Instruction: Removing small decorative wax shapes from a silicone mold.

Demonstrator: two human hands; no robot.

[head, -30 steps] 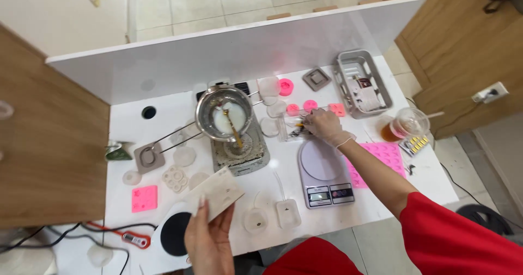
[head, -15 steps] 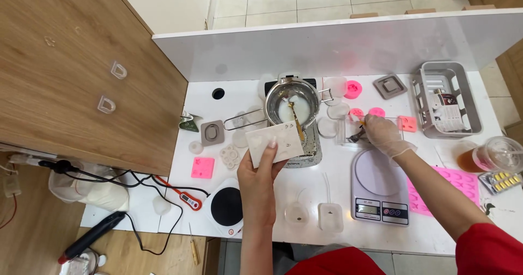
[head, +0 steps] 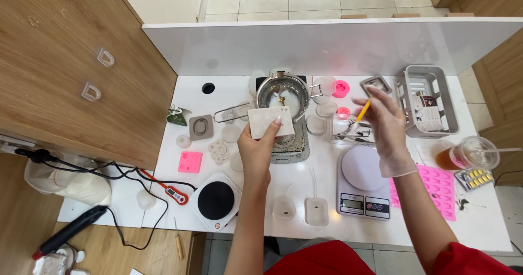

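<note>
The left hand [head: 256, 147] pinches a white slab mould [head: 270, 122] by its lower edge just before the pot [head: 282, 93], seemingly light, stiff and best gripped at the rim, while the gloved right hand [head: 385, 125] nips a thin yellow stick [head: 363, 111]

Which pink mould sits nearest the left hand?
The small square pink mould, left of the left hand by the hot plate; the others lie to the right.

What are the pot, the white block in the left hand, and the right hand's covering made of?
Pot: bare metal, likely stainless steel, going by its shiny grey reflective wall. White block: matte, opaque, small holes along one edge; looks like silicone or plastic, can't tell which. Right hand wears a thin, translucent, whitish glove, probably latex or vinyl. Left hand is bare.
</note>
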